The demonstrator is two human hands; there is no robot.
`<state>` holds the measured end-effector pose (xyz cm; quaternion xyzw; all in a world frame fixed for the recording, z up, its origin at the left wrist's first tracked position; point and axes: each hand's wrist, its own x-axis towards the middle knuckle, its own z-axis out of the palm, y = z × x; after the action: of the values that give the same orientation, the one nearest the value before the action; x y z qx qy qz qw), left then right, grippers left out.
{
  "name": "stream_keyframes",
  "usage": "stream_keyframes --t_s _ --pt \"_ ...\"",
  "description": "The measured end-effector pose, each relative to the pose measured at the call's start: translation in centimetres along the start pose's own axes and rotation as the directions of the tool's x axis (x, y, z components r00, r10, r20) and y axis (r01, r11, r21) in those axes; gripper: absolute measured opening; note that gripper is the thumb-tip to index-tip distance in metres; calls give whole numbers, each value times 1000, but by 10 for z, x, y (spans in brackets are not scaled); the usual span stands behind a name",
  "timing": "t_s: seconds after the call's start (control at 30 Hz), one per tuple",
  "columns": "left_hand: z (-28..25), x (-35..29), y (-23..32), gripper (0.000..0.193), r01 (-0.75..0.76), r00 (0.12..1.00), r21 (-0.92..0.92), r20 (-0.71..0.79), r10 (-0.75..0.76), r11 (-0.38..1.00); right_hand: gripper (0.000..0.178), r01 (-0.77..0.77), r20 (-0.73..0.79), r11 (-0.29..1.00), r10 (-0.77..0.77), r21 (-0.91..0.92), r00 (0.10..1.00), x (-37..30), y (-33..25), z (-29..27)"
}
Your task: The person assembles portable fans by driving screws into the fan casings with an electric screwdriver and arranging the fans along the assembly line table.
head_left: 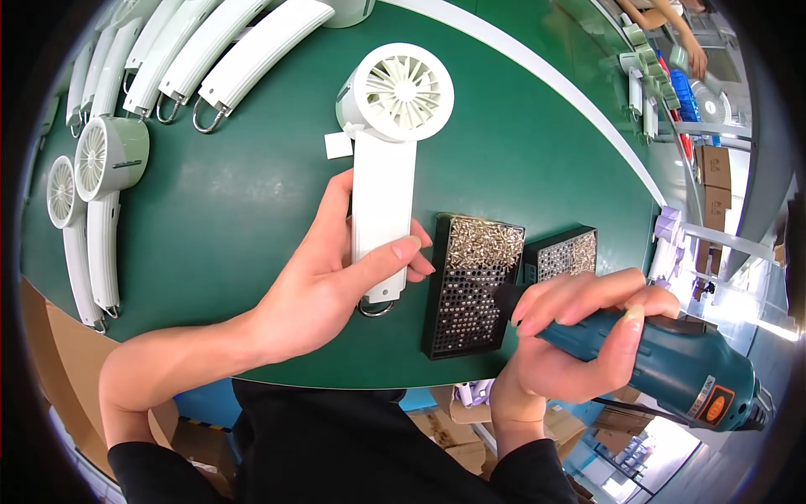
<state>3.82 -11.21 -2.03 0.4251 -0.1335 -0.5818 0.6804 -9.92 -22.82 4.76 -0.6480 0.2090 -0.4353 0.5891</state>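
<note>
My left hand (pixel 323 273) is closed round the handle of a white handheld fan (pixel 384 202), its round grille pointing up and a metal ring at the handle's bottom end. A small white tag sticks out by the fan's neck. In my right hand (pixel 579 336) is a teal electric screwdriver (pixel 680 361), its dark nose over a black screw tray (pixel 432 311). Loose brass-coloured screws are heaped at that tray's far end, and rows of holes fill the nearer part, many with screws in them. The screwdriver's tip is hard to make out against the tray.
A second screw tray (pixel 554 256) lies to the right of the first. Two white fans (pixel 102 227) rest at the left, and several white fan handles (pixel 252 63) line the far left of the green table (pixel 252 202). Another person's arm (pixel 684 38) shows at the far right.
</note>
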Motion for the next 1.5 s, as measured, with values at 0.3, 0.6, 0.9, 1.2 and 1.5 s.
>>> stream_keyframes --t_s 0.3,0.6,0.9,1.2,1.5 --pt "-4 -3 0 53 -29 999 27 17 29 999 23 67 -60 995 -63 69 996 -3 -7 5" --pt "-4 -1 -1 58 -31 999 12 20 30 999 29 379 -67 881 -376 283 924 -13 -11 41" --pt "-2 -2 -2 55 -67 998 12 21 66 998 29 350 -37 893 -355 284 934 -15 -9 57" --pt "-4 -5 -4 54 -68 998 31 17 67 997 27 267 -53 923 -263 275 963 -16 -6 62" --pt "-4 -2 -7 54 -97 995 24 15 97 995 27 309 -27 928 -311 208 950 -19 2 65"
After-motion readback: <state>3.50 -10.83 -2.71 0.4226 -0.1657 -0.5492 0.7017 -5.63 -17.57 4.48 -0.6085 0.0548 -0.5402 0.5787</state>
